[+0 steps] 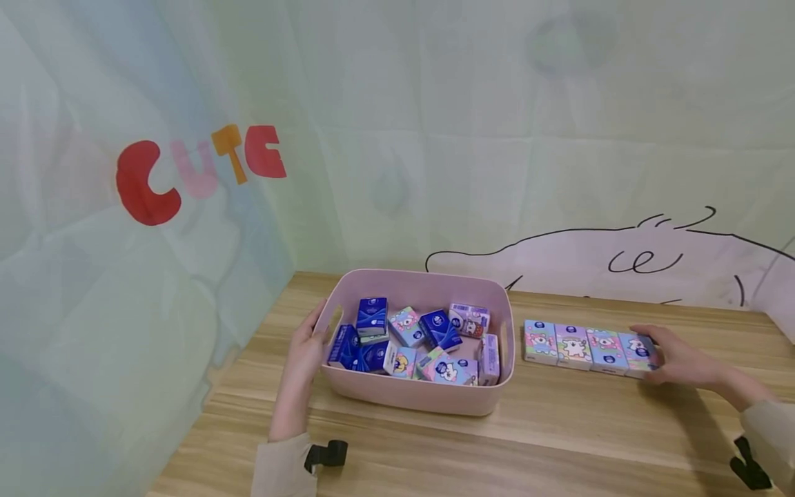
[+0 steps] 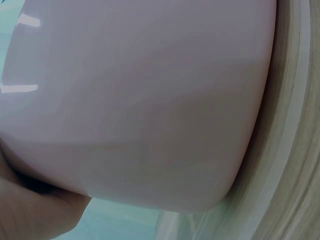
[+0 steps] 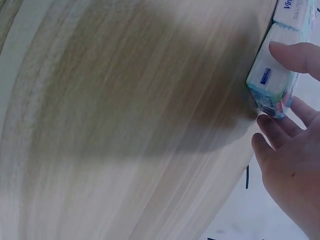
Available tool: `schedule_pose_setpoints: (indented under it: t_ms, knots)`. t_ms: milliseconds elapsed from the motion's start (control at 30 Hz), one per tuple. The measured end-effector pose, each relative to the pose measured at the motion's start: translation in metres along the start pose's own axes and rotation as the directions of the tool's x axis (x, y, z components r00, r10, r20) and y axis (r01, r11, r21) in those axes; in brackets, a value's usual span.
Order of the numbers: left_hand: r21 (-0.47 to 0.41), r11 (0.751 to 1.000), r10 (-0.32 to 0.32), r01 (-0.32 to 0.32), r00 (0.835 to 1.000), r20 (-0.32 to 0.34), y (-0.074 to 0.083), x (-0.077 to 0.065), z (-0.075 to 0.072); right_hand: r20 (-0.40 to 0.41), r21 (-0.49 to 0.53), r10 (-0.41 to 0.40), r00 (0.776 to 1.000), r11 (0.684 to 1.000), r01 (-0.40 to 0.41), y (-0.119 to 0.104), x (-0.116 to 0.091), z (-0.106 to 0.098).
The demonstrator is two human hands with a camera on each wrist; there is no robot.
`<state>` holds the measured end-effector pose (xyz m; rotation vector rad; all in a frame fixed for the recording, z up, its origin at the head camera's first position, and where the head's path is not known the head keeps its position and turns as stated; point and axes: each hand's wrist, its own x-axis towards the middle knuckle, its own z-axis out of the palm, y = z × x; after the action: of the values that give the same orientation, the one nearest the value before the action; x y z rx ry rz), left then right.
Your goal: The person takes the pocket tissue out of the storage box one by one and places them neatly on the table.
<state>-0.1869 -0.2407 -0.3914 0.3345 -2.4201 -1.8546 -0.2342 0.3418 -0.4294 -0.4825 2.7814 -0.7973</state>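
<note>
Pink basket [image 1: 416, 397], one, is gripped by left hand [image 1: 304, 353]; near the table's back edge [image 1: 559, 298] four packs [image 1: 574, 346] are lined, "Vin" readable, rightmost pack [image 1: 636, 352] grasped by right hand [image 1: 689, 357].

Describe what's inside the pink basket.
The pink basket holds dark-blue packs and pastel cartoon packs, jumbled and partly overlapping. Anything fully covered by the upper packs can't be seen.

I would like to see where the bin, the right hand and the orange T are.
Bin [image 1: 413, 397]: head view, its front wall.
Right hand [image 1: 686, 357]: head view, the back of it.
Orange T [image 1: 230, 143]: head view, where bar and stem meet.
</note>
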Motion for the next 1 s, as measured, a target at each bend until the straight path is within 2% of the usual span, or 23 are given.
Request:
schedule_pose_setpoints:
  t_ms: [167, 400, 533, 700, 1000]
  knots:
    - [-0.004, 1.000, 0.007, -0.007, 1.000, -0.004, -0.001, 0.001, 0.000, -0.006, 0.031, -0.017, 1.000, 0.999, 0.017, 0.000, -0.001, -0.001]
    - [0.010, 1.000, 0.005, -0.005, 1.000, -0.004, -0.001, 0.000, -0.001, -0.067, -0.048, -0.088, 0.994, 0.995, 0.085, -0.018, 0.002, -0.011]
    - [0.009, 1.000, 0.001, -0.001, 1.000, -0.002, -0.001, 0.001, 0.000, -0.113, -0.115, -0.158, 0.981, 0.983, 0.145, -0.043, 0.006, -0.018]
    - [0.012, 1.000, 0.000, 0.000, 1.000, -0.009, -0.002, 0.001, 0.000, -0.112, -0.154, -0.211, 0.971, 0.969, 0.193, -0.079, 0.012, -0.022]
    - [-0.011, 1.000, -0.017, 0.017, 1.000, -0.002, 0.000, 0.000, 0.000, -0.101, -0.199, -0.225, 0.969, 0.959, 0.202, -0.139, 0.014, -0.024]
